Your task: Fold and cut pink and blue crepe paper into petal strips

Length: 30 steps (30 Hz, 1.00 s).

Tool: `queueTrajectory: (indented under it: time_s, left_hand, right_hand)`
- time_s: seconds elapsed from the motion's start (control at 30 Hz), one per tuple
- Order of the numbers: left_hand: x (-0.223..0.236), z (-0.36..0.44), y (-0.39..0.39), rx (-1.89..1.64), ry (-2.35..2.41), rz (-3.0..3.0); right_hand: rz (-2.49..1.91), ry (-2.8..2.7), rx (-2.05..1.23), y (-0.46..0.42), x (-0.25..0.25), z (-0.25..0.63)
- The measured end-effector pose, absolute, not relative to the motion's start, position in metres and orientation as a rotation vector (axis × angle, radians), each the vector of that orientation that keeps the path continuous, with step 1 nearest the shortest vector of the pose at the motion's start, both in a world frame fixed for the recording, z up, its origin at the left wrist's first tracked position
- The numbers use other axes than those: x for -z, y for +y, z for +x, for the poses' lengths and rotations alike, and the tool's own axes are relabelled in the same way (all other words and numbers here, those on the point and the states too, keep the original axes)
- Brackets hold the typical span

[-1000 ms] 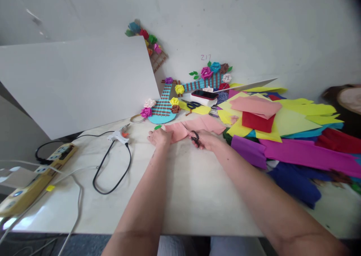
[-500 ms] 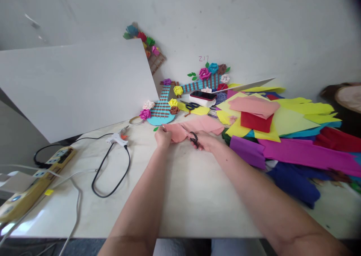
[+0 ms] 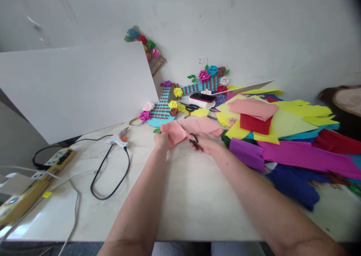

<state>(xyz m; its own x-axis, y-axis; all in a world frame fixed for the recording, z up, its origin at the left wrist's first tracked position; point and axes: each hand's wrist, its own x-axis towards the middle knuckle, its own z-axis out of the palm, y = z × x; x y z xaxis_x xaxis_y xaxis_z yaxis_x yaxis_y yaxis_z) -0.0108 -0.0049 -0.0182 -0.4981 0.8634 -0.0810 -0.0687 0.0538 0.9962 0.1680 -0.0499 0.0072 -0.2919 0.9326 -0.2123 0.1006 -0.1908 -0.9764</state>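
Two hands show in the head view, both at a salmon-pink, strip-shaped sheet of thin, soft-looking material (image 3: 175, 133) over the white, smooth-topped table (image 3: 180, 195). The left hand (image 3: 160, 138), its fingers spread a second ago, now pinches the sheet's left end, and that part has puckered and dips further toward the person. The right hand (image 3: 205, 144) is closed around black-looped scissors (image 3: 194, 140) at the near edge. The pinch probably steadies the sheet for cutting; whether the dark line across it is blade or slit, I cannot tell.
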Motion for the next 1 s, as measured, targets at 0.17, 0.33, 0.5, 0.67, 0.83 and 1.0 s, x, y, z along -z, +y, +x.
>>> queueTrajectory:
  time_s: [0.17,0.33,0.5,0.67,0.83,1.0]
  left_hand:
    - [0.009,-0.001,-0.011,-1.533,1.584,0.777]
    - [0.004,0.008,-0.013,-1.514,1.555,0.763]
    - [-0.004,0.017,-0.018,-1.469,1.539,0.689]
    - [-0.007,0.020,-0.020,-1.513,1.483,0.644]
    - [-0.008,0.021,-0.025,-1.529,1.200,0.635]
    - [-0.007,0.021,-0.025,-1.585,1.050,0.534]
  right_hand:
    - [-1.241,-1.380,-1.575,-0.052,-0.009,0.169]
    - [-1.161,-1.380,-1.598,-0.052,-0.007,0.170]
    - [-1.131,-1.378,-1.597,-0.052,-0.006,0.170]
    - [-1.104,-1.385,-1.595,-0.054,-0.007,0.169]
    - [-1.133,-1.395,-1.579,-0.054,-0.008,0.169]
    - [-1.103,-1.439,-1.554,-0.055,-0.007,0.168]
